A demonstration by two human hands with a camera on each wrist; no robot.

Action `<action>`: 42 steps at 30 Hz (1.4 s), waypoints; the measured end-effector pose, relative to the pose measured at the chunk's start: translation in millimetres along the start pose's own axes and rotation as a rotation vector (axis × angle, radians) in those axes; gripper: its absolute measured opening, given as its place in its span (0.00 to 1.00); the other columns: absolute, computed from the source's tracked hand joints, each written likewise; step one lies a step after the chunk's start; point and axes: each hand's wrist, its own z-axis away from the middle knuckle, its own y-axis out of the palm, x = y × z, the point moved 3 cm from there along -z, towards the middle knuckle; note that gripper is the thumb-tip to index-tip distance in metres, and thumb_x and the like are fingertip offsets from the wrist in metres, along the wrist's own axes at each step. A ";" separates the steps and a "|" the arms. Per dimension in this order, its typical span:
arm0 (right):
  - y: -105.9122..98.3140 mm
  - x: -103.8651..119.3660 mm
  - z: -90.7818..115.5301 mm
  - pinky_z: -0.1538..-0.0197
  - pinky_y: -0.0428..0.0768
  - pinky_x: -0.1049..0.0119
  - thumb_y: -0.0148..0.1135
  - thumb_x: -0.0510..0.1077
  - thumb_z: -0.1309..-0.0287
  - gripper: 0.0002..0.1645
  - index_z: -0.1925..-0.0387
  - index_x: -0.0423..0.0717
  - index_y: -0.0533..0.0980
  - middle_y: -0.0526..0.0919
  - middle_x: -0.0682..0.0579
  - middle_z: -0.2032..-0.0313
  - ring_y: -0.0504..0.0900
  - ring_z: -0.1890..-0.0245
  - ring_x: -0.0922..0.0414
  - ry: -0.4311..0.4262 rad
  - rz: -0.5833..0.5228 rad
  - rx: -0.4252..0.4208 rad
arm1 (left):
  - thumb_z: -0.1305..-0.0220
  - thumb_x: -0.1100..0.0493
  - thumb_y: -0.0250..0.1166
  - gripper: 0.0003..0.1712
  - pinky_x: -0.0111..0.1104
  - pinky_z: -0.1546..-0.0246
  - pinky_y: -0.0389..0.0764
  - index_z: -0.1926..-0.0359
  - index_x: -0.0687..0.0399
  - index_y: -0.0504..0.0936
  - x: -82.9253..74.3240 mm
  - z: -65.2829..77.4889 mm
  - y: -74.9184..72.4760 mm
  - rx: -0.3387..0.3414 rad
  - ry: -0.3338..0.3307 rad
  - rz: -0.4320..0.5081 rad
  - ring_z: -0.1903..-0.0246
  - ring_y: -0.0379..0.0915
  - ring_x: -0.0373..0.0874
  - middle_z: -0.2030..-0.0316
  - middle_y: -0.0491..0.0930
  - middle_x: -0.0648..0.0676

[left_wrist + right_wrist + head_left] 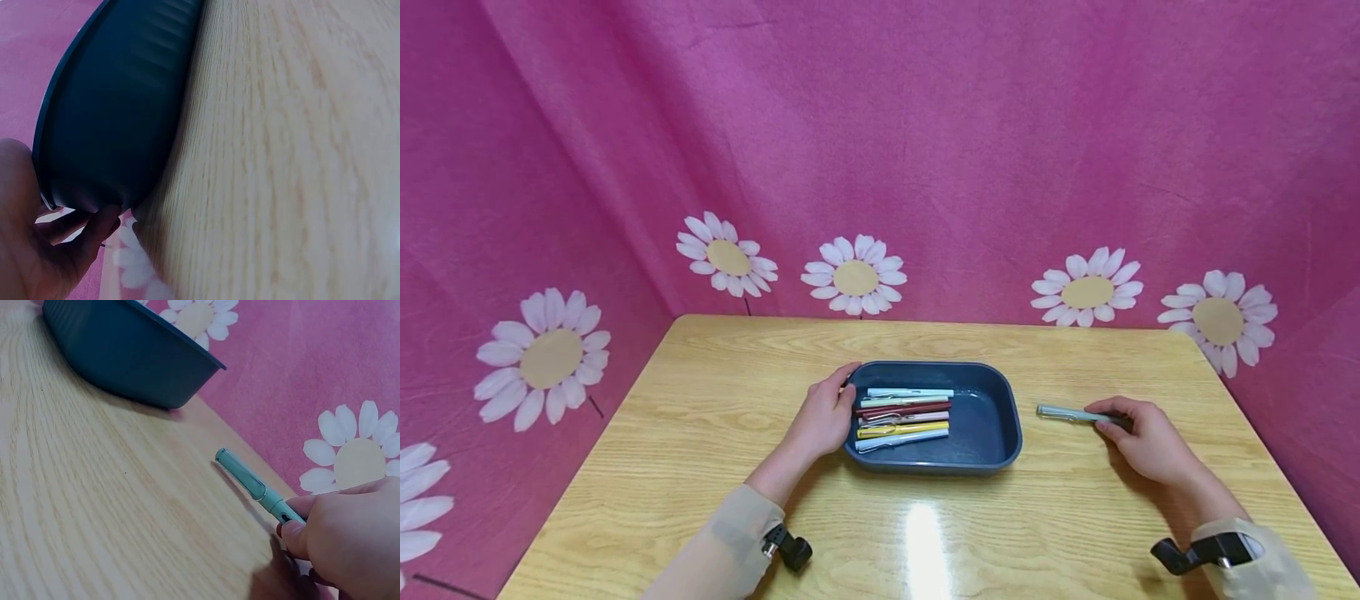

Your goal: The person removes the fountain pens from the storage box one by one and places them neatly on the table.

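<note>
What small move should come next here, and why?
I'd probably have the right hand lift the green pen leftward over the rim of the tray: it already pinches the pen to the tray's right, the left hand holds the tray's left end, and other pens lie side by side inside, with bare floor to their right.

The left forearm (718,537) slants forward and to the right, the right forearm (1270,571) forward and to the left, both from the near side. The left grip (822,417) holds with bent digits, while the right grip (1150,440) pinches between thumb and fingers, well apart from it.
</note>
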 end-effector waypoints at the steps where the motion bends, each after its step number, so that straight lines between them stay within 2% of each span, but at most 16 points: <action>1: 0.1 0.0 0.0 0.57 0.73 0.76 0.63 0.29 0.30 0.14 0.48 0.41 0.84 0.86 0.47 0.56 0.77 0.59 0.56 -0.006 0.003 -0.008 | 0.15 0.56 0.48 0.27 0.56 0.28 0.66 0.21 0.54 0.68 0.0 0.0 -0.1 -0.003 0.010 -0.001 0.30 0.67 0.59 0.30 0.74 0.62; 7: 0.2 1.8 -0.2 0.56 0.72 0.79 0.64 0.27 0.31 0.14 0.49 0.41 0.85 0.86 0.47 0.57 0.77 0.59 0.58 -0.036 0.013 -0.042 | 0.16 0.59 0.48 0.27 0.52 0.28 0.67 0.22 0.58 0.69 1.1 -1.2 -0.2 -0.012 0.064 0.001 0.31 0.71 0.56 0.31 0.75 0.63; 20: 2.8 2.4 -2.5 0.55 0.73 0.78 0.66 0.25 0.35 0.14 0.52 0.39 0.86 0.85 0.46 0.55 0.79 0.57 0.54 -0.042 0.032 -0.056 | 0.15 0.56 0.47 0.28 0.53 0.28 0.67 0.21 0.54 0.68 2.7 -1.2 0.4 -0.002 0.021 0.009 0.31 0.70 0.56 0.30 0.74 0.62; 25: 1.5 4.1 -2.8 0.55 0.73 0.77 0.66 0.25 0.35 0.15 0.49 0.37 0.85 0.85 0.45 0.55 0.79 0.57 0.53 -0.036 0.029 -0.036 | 0.15 0.56 0.47 0.28 0.53 0.28 0.67 0.21 0.54 0.67 2.9 -1.0 0.3 0.002 0.020 0.013 0.31 0.70 0.56 0.30 0.74 0.62; 31: 0.0 5.9 -2.5 0.54 0.72 0.81 0.66 0.25 0.35 0.18 0.45 0.37 0.83 0.86 0.44 0.54 0.82 0.58 0.54 -0.049 0.018 -0.011 | 0.15 0.55 0.47 0.28 0.54 0.28 0.67 0.21 0.53 0.67 3.5 -0.6 0.8 0.000 0.015 0.003 0.31 0.69 0.57 0.30 0.74 0.62; 35: -0.3 10.7 -2.7 0.51 0.72 0.84 0.67 0.25 0.36 0.20 0.43 0.37 0.81 0.86 0.42 0.52 0.85 0.54 0.50 -0.066 0.003 -0.005 | 0.15 0.55 0.47 0.28 0.54 0.28 0.66 0.21 0.53 0.67 3.0 -0.2 1.0 0.000 0.012 0.005 0.30 0.68 0.58 0.30 0.74 0.62; 37: -0.9 14.0 -3.5 0.47 0.78 0.76 0.67 0.25 0.36 0.21 0.42 0.38 0.81 0.85 0.41 0.49 0.84 0.50 0.45 -0.064 0.002 0.003 | 0.15 0.55 0.47 0.28 0.54 0.28 0.66 0.21 0.53 0.68 2.7 -0.3 0.9 0.001 0.014 0.011 0.30 0.68 0.58 0.30 0.74 0.62; 39: -1.9 18.0 -4.5 0.42 0.82 0.62 0.67 0.25 0.36 0.22 0.41 0.39 0.81 0.84 0.41 0.47 0.83 0.47 0.43 -0.059 0.004 0.008 | 0.15 0.55 0.47 0.28 0.54 0.28 0.66 0.21 0.53 0.68 2.7 -0.5 0.9 0.001 0.016 0.016 0.30 0.68 0.57 0.30 0.74 0.62; 42: -3.1 25.7 -6.5 0.39 0.77 0.36 0.68 0.27 0.36 0.22 0.42 0.39 0.81 0.84 0.42 0.47 0.81 0.44 0.42 -0.068 -0.008 0.009 | 0.15 0.56 0.47 0.27 0.54 0.28 0.67 0.21 0.54 0.68 2.2 -0.6 0.5 -0.003 0.023 0.017 0.30 0.69 0.57 0.30 0.74 0.62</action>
